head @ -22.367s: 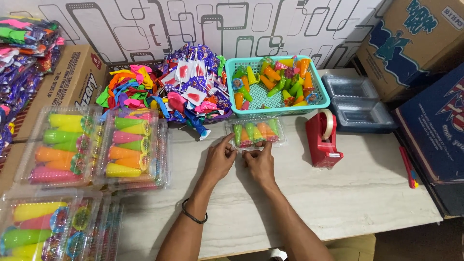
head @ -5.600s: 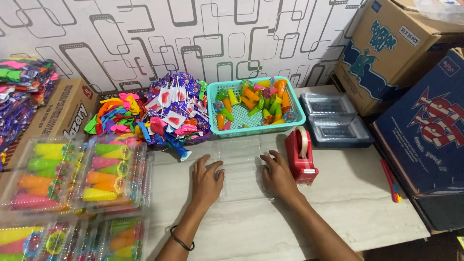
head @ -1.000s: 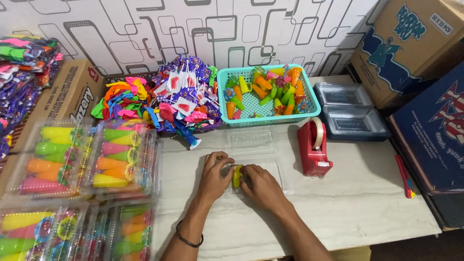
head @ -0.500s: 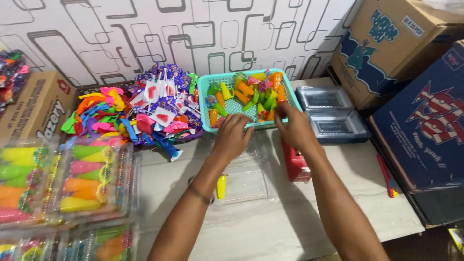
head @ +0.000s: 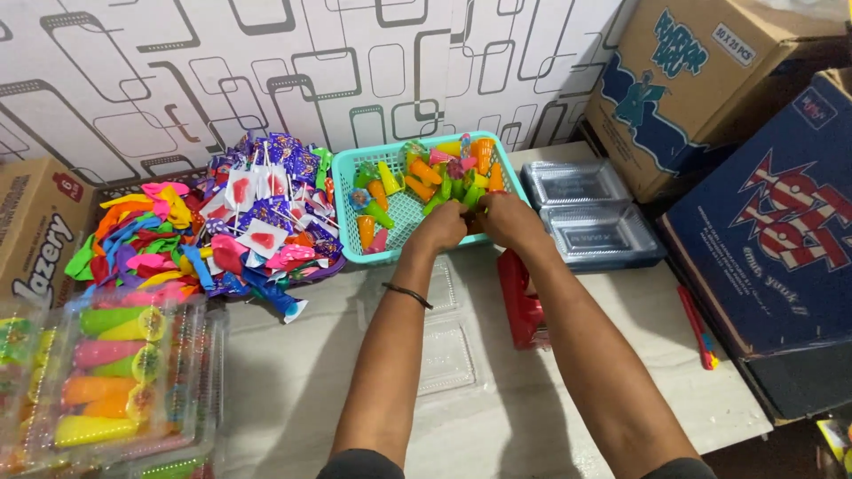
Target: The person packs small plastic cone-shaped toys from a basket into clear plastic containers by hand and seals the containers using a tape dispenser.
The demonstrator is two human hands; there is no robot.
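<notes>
Teal plastic mesh forms the 1 basket (head: 348,206) at the back of the pale table (head: 293,390), and both hands reach into its front right corner. Inside lie small cone-shaped toys (head: 424,173) in orange, green, yellow and pink, heaped so that their number cannot be counted; each is short, tapered and glossy. The left hand (head: 441,226) rests on the basket's front rim with its fingers curled down among the toys, and the right hand (head: 505,215) sits just beside it, fingers bent the same way. Whether either hand pinches a toy cannot be told, because the fingertips are hidden behind the knuckles. A thin dark band (head: 407,294) circles the left wrist.

Under the forearms lies 1 clear, open blister tray (head: 446,350), nearly colourless against the table. 1 red tape dispenser (head: 522,302) stands just right of it, partly behind the right forearm. To the right of the basket, 2 stacks of clear trays (head: 590,213) sit side by side. A loose heap of balloons and wrapped sweets (head: 217,235) spreads to the left of the basket. At the near left, filled clear packs (head: 120,377) show 5 larger cones in green, yellow, pink and orange. Cardboard boxes (head: 701,89) stand at the right.
</notes>
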